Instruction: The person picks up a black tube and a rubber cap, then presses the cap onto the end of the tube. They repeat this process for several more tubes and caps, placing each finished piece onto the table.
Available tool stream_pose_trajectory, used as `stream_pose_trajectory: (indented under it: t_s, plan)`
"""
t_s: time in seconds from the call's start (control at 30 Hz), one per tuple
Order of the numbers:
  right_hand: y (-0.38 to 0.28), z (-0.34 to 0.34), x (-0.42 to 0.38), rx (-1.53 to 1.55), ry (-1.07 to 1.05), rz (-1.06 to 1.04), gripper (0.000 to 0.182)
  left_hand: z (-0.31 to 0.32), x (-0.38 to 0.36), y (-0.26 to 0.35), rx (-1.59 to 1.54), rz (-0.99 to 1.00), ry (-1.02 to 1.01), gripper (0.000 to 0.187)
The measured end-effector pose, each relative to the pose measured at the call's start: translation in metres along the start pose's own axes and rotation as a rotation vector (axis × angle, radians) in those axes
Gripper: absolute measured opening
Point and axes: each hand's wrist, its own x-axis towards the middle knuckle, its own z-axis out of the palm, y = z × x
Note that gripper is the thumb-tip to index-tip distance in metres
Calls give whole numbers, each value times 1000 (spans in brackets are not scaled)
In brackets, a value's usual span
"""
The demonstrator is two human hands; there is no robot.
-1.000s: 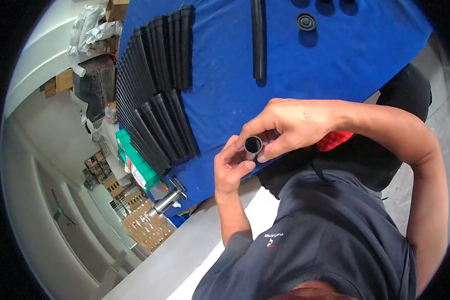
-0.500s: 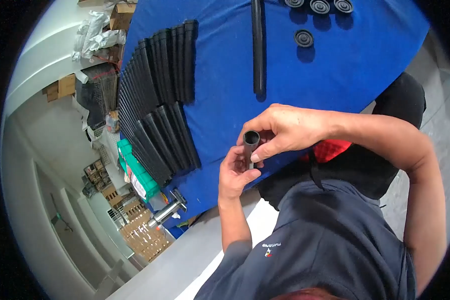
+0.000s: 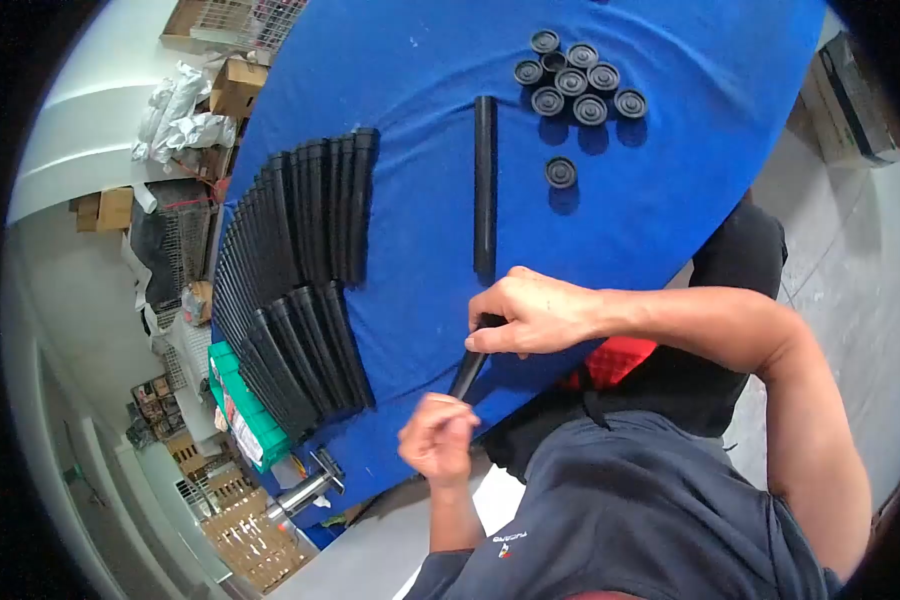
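Broad cloth sheet (image 3: 410, 240): plain blue
Slim plastic tube, six o'clock (image 3: 464, 375): black
Round plastic caps, one o'clock (image 3: 571, 82): black, ringed

Ten round caps (image 3: 561, 172), many black tubes (image 3: 485, 185)

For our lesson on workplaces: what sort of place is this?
Probably a small workshop: rows of black tubes and round black caps on a blue-covered table, with cardboard boxes beyond.
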Motion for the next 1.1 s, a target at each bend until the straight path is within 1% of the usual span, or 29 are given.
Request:
stream_pose_trajectory:
  t_s: [0.03,0.07,0.1,0.13,0.17,0.23,0.3,0.37,0.4,0.43,0.47,0.5,0.53,0.57,0.6,0.63,0.7,0.77,0.8,0.9,0.93,1.03,1.07,1.1]
  plan:
    - [-2,0,0,117,6,61,34,5,-1,3,12,-48,-113,13]
    - [-4,1,0,234,9,124,33,12,2,4,14,-160,-222,9]
    - [-5,2,0,354,11,189,32,14,-4,-4,-11,-319,-275,12]
    - [-3,2,0,435,-18,202,30,14,-8,-23,-168,-398,-218,20]
    - [0,3,-1,514,-31,167,31,15,-12,-36,-325,-480,-163,32]
    - [6,8,0,682,-65,102,33,33,16,-27,-608,-386,1,59]
    - [3,9,0,638,-69,92,32,35,34,-28,-730,-215,29,69]
    - [0,10,-2,579,-36,58,33,29,44,-47,-782,-126,5,57]
    - [-8,4,-5,436,-13,90,40,28,51,-52,-804,-42,-54,43]
    - [-12,-8,-5,-82,68,-27,48,30,55,-52,-852,-38,-43,34]
    - [-3,-10,-6,-497,344,-278,53,28,56,-49,-908,-81,-32,34]
    - [-9,-25,-9,-859,519,-392,50,24,59,-49,-960,-111,-21,34]
    - [-13,-40,-8,-933,650,-443,44,18,61,-55,-968,-139,3,32]
    - [-18,-51,-10,-1040,710,-325,37,16,59,-59,-1003,-166,37,31]
    - [-15,-63,-11,-1177,727,-261,33,13,60,-64,-1037,-186,69,31]
    - [-14,-70,-14,-1257,706,-138,33,9,62,-68,-1068,-208,99,31]
    - [-5,-72,-17,-1357,681,-51,32,6,63,-77,-1104,-200,124,30]
    - [-4,-71,-18,-1356,578,52,27,3,65,-85,-1147,-199,111,30]
    - [-3,-71,-19,-1356,527,107,24,6,68,-86,-1218,-170,118,24]
    - [4,-77,-19,-1382,486,134,18,7,87,-98,-1283,-121,109,24]
    - [2,-78,-20,-1386,484,132,17,7,95,-102,-1314,-88,88,28]
    - [5,-81,-21,-1364,428,184,17,10,121,-103,-1324,-6,61,31]
    - [4,-81,-19,-1339,421,202,18,12,129,-103,-1308,18,48,35]
    - [3,-83,-17,-1269,435,158,20,14,136,-102,-1316,12,44,36]
